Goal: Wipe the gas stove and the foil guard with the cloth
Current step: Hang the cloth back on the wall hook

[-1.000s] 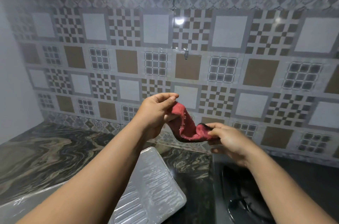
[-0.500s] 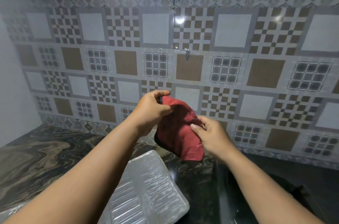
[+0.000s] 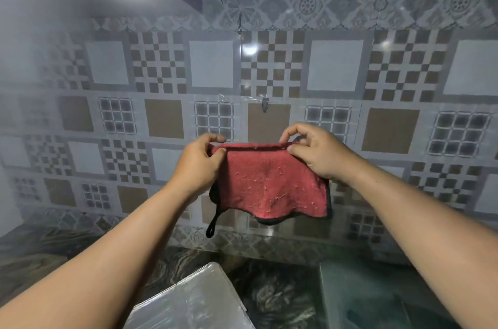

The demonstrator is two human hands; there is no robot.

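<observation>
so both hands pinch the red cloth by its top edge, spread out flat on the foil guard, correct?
Not quite. The left hand and right hand do pinch the red cloth by its top edge, but the head view shows it hanging in the air before the tiled wall, well above the foil guard.

both arms raised forward, left hand (image 3: 198, 164) and right hand (image 3: 314, 152) pinching.

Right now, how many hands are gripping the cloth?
2. The left hand pinches the red cloth at its top left corner; the right hand pinches the top right corner. It hangs spread between them, above the counter.
</observation>
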